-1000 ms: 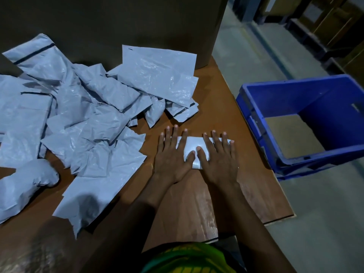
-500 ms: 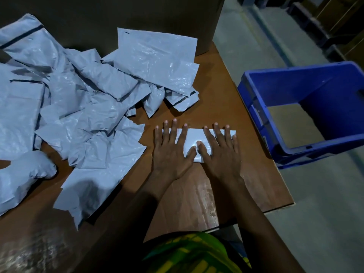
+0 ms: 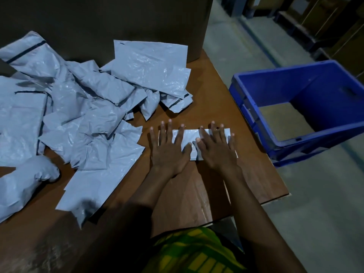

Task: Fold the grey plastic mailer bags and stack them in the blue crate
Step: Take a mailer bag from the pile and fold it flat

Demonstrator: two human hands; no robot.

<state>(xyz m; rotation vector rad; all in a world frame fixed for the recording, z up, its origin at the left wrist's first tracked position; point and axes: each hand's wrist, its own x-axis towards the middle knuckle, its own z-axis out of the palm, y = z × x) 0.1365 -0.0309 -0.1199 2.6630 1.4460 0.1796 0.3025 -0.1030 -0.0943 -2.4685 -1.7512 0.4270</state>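
Head view: A folded grey mailer bag (image 3: 194, 143) is seen pressed flat on the brown table (image 3: 252, 174), a little right of the frame's centre. The left hand (image 3: 169, 152) is laid palm-down over its left part, fingers spread and extended, clasping nothing. The right hand (image 3: 216, 152) is laid palm-down over its right part in the same way, fingers splayed towards twelve o'clock, likewise closed on nothing. The thumbs are brought close together over the bag's middle; whether they touch cannot be told.

From the hands, a loose heap of unfolded grey mailer bags (image 3: 78, 115) is spread towards nine and ten o'clock, crumpled and overlapping. One flatter bag (image 3: 149, 66) lies at the heap's twelve-o'clock edge, leaning against a large dark carton (image 3: 98, 20) that stands at the back of the table. Dark strips are seen on several bags; no lettering, brand or label can be read on any of them.

At two to three o'clock from the hands, off the table's right edge, a blue crate (image 3: 325, 89) is seen tilted, its opening turned towards the camera, with a plain brownish bottom visible inside. No folded bags can be made out in it. No writing is legible on the crate.

At six o'clock, a yellow-and-green garment (image 3: 197, 253) is visible at the frame's lower edge.
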